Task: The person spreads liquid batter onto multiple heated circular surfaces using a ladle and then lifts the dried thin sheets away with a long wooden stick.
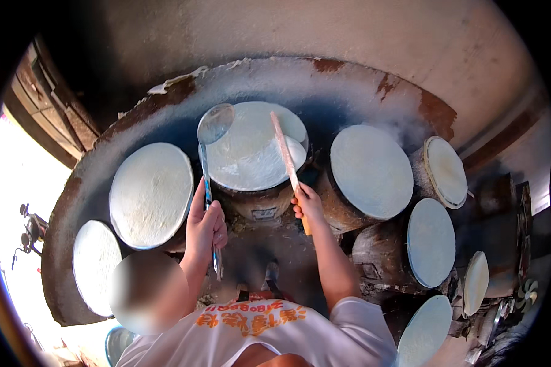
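Curving around me, a rust-stained wall (275, 76) backs a row of round drums (373, 171) with white tops. My left hand (206, 226) grips a long ladle (206, 171), its bowl at the left of the middle drum (263, 211)'s top; my right hand (308, 203) closes around a wooden stick (284, 150), reaching across that same top.

Ahead: round white-topped drum (258, 205). Silvery metal ladle (205, 168) in my left hand (206, 229), over drum's left edge; long wooden stick (286, 156) in my right hand (307, 203), over its right half. More drums (152, 196) both sides.
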A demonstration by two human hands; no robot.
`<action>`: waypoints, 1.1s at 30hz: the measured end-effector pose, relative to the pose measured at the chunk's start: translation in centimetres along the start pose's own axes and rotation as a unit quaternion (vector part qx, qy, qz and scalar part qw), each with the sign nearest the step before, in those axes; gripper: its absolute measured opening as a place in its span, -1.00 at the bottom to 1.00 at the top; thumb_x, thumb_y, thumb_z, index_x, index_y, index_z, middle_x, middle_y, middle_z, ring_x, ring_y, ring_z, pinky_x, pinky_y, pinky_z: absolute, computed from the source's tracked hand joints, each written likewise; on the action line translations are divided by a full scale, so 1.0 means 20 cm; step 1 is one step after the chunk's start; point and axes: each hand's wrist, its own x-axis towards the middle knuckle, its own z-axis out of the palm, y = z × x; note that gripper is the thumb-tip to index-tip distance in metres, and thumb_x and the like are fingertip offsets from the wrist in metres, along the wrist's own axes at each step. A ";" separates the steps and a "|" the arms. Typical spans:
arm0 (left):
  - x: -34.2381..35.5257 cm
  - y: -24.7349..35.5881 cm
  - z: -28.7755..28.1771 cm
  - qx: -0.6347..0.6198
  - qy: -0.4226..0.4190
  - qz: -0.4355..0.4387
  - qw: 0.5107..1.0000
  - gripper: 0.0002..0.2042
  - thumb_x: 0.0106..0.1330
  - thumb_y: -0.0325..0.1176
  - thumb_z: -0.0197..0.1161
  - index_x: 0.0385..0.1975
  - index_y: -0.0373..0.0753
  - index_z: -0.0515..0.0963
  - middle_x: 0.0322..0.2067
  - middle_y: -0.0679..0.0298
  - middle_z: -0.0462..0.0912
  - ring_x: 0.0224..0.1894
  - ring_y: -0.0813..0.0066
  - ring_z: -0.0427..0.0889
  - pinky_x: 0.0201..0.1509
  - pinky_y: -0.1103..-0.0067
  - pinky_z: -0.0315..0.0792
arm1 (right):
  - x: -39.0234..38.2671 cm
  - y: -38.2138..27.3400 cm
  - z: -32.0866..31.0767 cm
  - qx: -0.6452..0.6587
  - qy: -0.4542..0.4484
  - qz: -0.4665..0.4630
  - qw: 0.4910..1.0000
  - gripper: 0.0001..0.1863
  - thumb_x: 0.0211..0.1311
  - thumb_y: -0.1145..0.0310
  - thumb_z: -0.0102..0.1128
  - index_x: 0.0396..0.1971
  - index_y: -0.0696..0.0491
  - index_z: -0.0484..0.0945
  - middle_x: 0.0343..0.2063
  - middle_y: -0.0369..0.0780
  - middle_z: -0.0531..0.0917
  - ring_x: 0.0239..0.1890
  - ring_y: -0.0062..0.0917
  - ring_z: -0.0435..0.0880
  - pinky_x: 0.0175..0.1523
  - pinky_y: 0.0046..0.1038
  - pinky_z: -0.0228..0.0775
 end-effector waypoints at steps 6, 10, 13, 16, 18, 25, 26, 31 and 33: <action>0.15 -0.02 0.02 0.045 -0.007 -0.030 0.999 -0.45 0.43 -0.43 -0.08 0.38 0.04 -0.04 -0.70 0.46 0.17 -0.79 0.72 0.11 -0.77 0.72 0.07 | -0.34 0.09 -0.09 -0.054 -0.097 0.086 0.990 -0.66 0.33 0.34 0.05 0.09 0.02 0.44 -0.60 -0.28 0.56 -0.73 -0.75 0.38 -0.69 -0.67 0.18; 0.34 -0.12 0.24 0.006 -0.032 -0.100 0.994 -0.43 0.41 -0.40 -0.01 0.37 0.07 0.00 -0.65 0.45 0.21 -0.72 0.70 0.15 -0.71 0.70 0.10 | -0.01 -0.06 -0.31 -0.019 -0.040 0.055 0.997 -0.63 0.39 0.27 -0.03 0.16 -0.08 0.39 -0.58 -0.31 0.50 -0.74 -0.81 0.31 -0.71 -0.72 0.16; 0.38 -0.14 0.35 -0.011 -0.065 -0.115 0.991 -0.44 0.41 -0.37 0.01 0.36 0.17 0.02 -0.66 0.46 0.17 -0.72 0.70 0.15 -0.70 0.71 0.11 | 0.10 -0.12 -0.25 -0.357 0.030 -0.220 0.907 -0.64 0.32 0.36 0.02 0.11 0.01 0.46 -0.47 -0.15 0.63 -0.58 -0.48 0.60 -0.47 -0.46 0.43; 0.39 -0.02 0.25 -0.121 -0.068 -0.158 0.978 -0.48 0.40 -0.37 0.02 0.32 0.19 0.10 -0.67 0.47 0.17 -0.74 0.72 0.15 -0.74 0.73 0.08 | 0.04 -0.08 -0.33 -0.372 0.072 -0.204 0.903 -0.62 0.26 0.38 0.05 0.09 -0.03 0.48 -0.36 -0.08 0.66 -0.39 -0.31 0.67 -0.26 -0.31 0.48; 0.47 0.01 0.18 -0.164 -0.059 -0.193 0.965 -0.55 0.40 -0.36 0.02 0.25 0.22 0.19 -0.65 0.48 0.18 -0.75 0.75 0.13 -0.76 0.78 0.06 | 0.05 0.04 -0.45 -0.436 0.120 -0.194 0.871 -0.62 0.25 0.38 0.07 0.09 -0.06 0.48 -0.37 -0.04 0.64 -0.38 -0.20 0.64 -0.26 -0.24 0.48; 0.75 -0.09 0.17 -0.338 0.016 -0.311 0.888 -0.85 0.37 -0.32 0.10 -0.17 0.19 0.41 -0.65 0.50 0.23 -0.73 0.79 0.21 -0.74 0.81 0.14 | 0.15 -0.07 -0.39 -0.432 0.112 -0.256 0.857 -0.66 0.26 0.35 0.07 0.04 -0.06 0.50 -0.50 -0.03 0.61 -0.45 -0.08 0.59 -0.38 -0.17 0.42; 0.76 -0.09 0.16 -0.352 0.025 -0.314 0.881 -0.97 0.39 -0.30 0.07 -0.28 0.07 0.40 -0.65 0.49 0.24 -0.73 0.78 0.22 -0.73 0.80 0.17 | 0.14 -0.11 -0.41 -0.475 0.129 -0.316 0.811 -0.68 0.25 0.33 0.09 0.01 -0.06 0.52 -0.52 -0.02 0.60 -0.47 -0.08 0.58 -0.39 -0.15 0.42; 0.80 -0.10 0.21 -0.349 0.016 -0.314 0.883 -0.89 0.38 -0.39 0.07 -0.30 0.09 0.36 -0.65 0.48 0.27 -0.71 0.76 0.25 -0.72 0.79 0.19 | -0.03 -0.21 -0.36 -0.551 0.018 -0.227 0.803 -0.68 0.27 0.33 0.05 0.02 -0.07 0.51 -0.54 -0.06 0.62 -0.50 -0.16 0.61 -0.40 -0.19 0.43; 0.83 -0.09 0.24 -0.326 -0.002 -0.299 0.897 -0.80 0.39 -0.29 0.09 -0.51 -0.09 0.32 -0.67 0.48 0.25 -0.73 0.76 0.24 -0.71 0.78 0.23 | -0.11 -0.12 -0.37 -0.410 0.050 -0.313 0.855 -0.69 0.30 0.31 0.02 0.03 -0.07 0.51 -0.61 -0.14 0.60 -0.57 -0.33 0.61 -0.46 -0.26 0.41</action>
